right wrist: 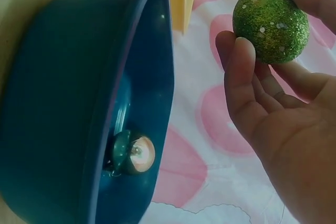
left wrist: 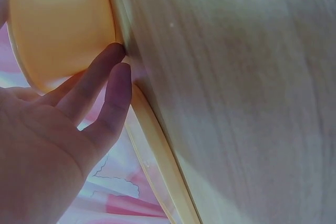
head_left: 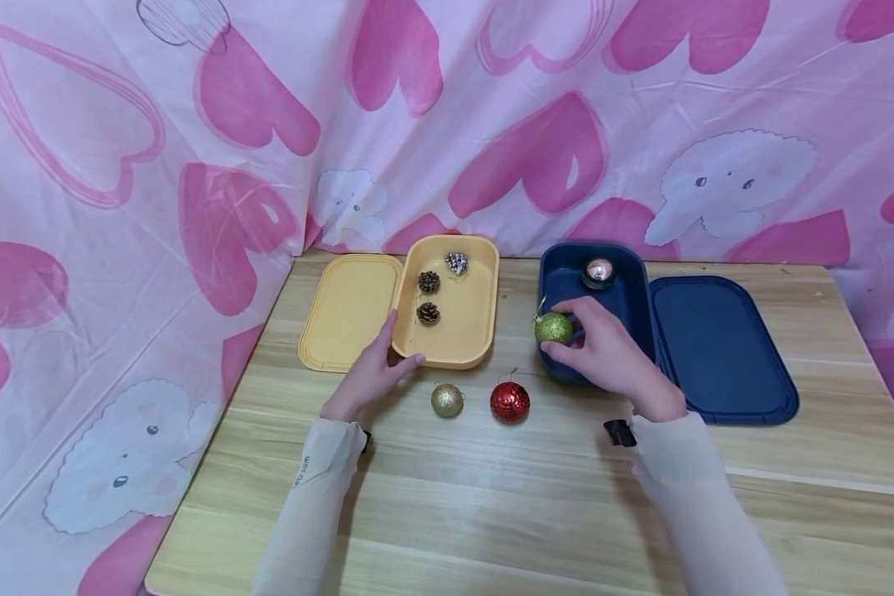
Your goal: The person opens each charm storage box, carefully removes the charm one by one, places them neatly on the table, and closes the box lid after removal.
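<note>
My right hand [head_left: 599, 343] pinches a glittery green bauble [head_left: 553, 329] between thumb and fingers. It holds the bauble above the front of a dark blue box [head_left: 551, 269]. A shiny pinkish bauble [head_left: 599, 272] lies inside that box, beside something dark and glossy in the right wrist view. With fingers spread and fairly straight, my left hand [head_left: 368, 377] touches the near left corner of a yellow box [head_left: 458, 331]. In it are two brown pine cones [head_left: 428, 314] and a white-tipped one [head_left: 456, 263]. A gold bauble [head_left: 447, 401] and a red bauble [head_left: 510, 402] lie on the table.
A yellow lid [head_left: 353, 310] lies flat left of the yellow box, and a dark blue lid [head_left: 723, 348] right of the blue box. The wooden table [head_left: 477, 513] meets a pink heart-print cloth [head_left: 529, 149] behind and at the left.
</note>
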{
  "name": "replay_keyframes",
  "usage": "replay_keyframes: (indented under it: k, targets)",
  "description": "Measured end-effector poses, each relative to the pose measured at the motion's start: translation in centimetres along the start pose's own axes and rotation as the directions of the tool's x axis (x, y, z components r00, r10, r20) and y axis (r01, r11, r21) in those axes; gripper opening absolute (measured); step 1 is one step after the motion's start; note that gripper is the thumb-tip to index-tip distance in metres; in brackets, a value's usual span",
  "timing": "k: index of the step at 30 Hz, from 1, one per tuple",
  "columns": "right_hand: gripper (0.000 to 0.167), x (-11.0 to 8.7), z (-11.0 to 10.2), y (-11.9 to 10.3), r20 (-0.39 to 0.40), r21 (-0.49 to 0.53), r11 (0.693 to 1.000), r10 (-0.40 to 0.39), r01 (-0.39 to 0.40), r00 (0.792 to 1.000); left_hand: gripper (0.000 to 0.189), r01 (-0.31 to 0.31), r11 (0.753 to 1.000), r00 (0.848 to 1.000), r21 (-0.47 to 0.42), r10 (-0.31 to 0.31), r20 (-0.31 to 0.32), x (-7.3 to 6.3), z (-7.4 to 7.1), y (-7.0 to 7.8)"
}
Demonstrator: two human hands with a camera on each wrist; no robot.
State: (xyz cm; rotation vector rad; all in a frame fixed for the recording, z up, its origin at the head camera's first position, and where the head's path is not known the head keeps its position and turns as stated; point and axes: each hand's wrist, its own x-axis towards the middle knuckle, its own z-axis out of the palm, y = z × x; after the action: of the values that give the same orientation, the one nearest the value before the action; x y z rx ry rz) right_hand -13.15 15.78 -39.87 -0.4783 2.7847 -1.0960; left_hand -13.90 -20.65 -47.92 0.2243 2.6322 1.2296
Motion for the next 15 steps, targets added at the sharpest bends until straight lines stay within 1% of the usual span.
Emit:
replay_keyframes:
  k: [4,15]
  targets:
    - [0.051,-0.3,0.2,-0.2,-0.013,0.012,1.0,0.008,-0.008,1.0,0.103,-0.002,1.0,1.0,0.003,0.002,0.001,0.0,0.0,0.0]
    - [0.051,-1.1,0.6,-0.1,-0.087,0.048,0.999,0.002,0.002,0.996,0.103,0.008,1.0,1.0,0.013,-0.008,0.0,0.1,0.1,-0.1]
